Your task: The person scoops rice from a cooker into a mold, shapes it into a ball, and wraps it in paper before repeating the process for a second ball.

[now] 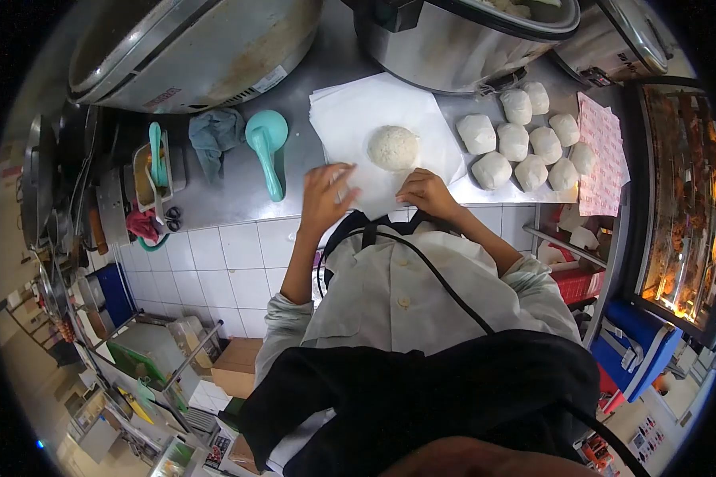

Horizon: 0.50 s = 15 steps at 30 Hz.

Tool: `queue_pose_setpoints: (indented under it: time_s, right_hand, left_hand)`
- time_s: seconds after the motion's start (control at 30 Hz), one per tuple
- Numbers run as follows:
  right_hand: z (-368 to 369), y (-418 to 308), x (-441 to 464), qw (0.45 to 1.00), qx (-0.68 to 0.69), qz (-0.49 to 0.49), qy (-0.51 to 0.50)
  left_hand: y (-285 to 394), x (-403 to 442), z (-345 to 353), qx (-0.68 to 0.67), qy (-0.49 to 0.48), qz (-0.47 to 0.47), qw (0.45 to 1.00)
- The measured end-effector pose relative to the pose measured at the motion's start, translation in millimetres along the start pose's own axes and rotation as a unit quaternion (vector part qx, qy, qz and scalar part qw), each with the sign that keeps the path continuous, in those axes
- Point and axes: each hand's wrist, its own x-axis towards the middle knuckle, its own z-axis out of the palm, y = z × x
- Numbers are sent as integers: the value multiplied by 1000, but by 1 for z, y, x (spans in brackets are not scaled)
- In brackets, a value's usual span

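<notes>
A rounded mound of white rice (pixel 394 148) lies on a stack of white paper sheets (pixel 340 119) on the steel counter. My left hand (pixel 327 195) is over the lower left edge of the paper, its fingers spread apart and nothing visible between them. At the lower right edge of the paper, just below the rice, my right hand (pixel 423 191) pinches the paper with its fingers together. Several white paper-wrapped bundles (pixel 513 141) sit in a group to the right of the stack.
Left of the paper lie a turquoise scoop (pixel 269 143), a grey cloth (pixel 215 137) and a container (pixel 145 179) with a turquoise utensil. Large metal cookers (pixel 199 56) (pixel 453 48) stand behind. Printed pink paper (pixel 601 159) and a lit glass display case (pixel 680 199) are at right.
</notes>
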Motion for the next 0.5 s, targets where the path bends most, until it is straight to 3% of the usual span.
queue_pose_setpoints:
  time_s: [0.1,0.27,0.4,0.5]
  right_hand:
    - [-2,0,3,998,44,50,10]
    - [1,-2,8,965,132,227,23]
    - [-9,-13,16,954,157,254,31]
    - [-14,-11,15,974,104,202,20]
  left_hand:
    - [22,10,-1,-53,-55,30,997]
    - [24,18,1,-78,-62,37,994]
    - [10,14,11,-96,-12,13,995]
    - [11,9,14,-113,1,-4,994]
